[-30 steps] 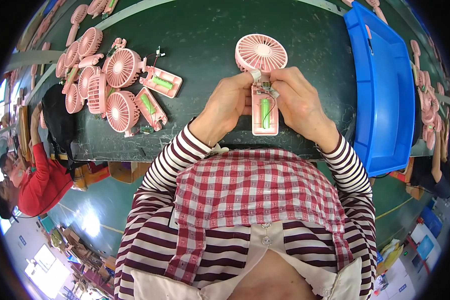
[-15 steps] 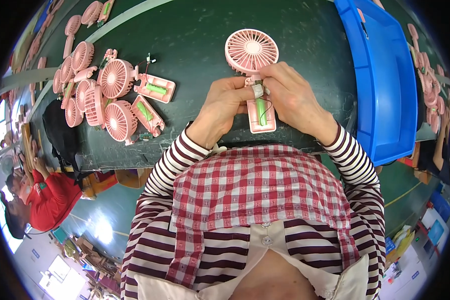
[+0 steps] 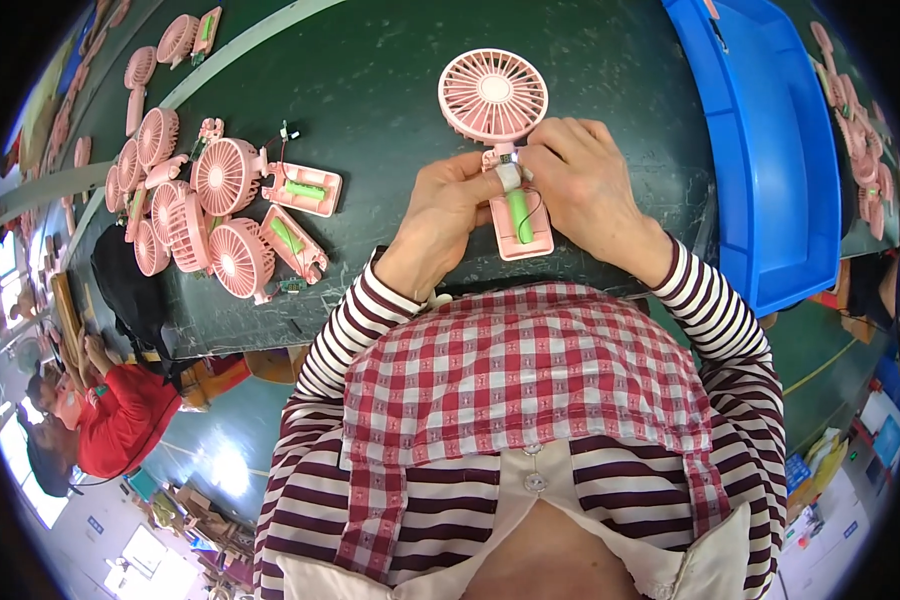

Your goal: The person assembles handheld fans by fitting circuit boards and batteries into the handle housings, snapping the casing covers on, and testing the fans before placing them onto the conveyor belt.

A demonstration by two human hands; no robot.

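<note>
In front of me a pink handheld fan lies on the dark green table, its round grille pointing away. Its handle is open and holds a green battery cell with thin wires beside it. My left hand pinches the neck of the fan from the left, with a pale wrap round one fingertip. My right hand closes on the same spot from the right, around a small dark circuit board. Just what lies between the right fingertips is hidden.
Several pink fans, some with opened handles, lie in a cluster at the left. A long blue tray stands at the right. Near the left table edge hangs a black cloth item. A person in red sits beyond.
The view has shifted slightly. Both hands stay at the fan's neck with only small finger movements, and the battery cell looks a little tilted in the handle.
</note>
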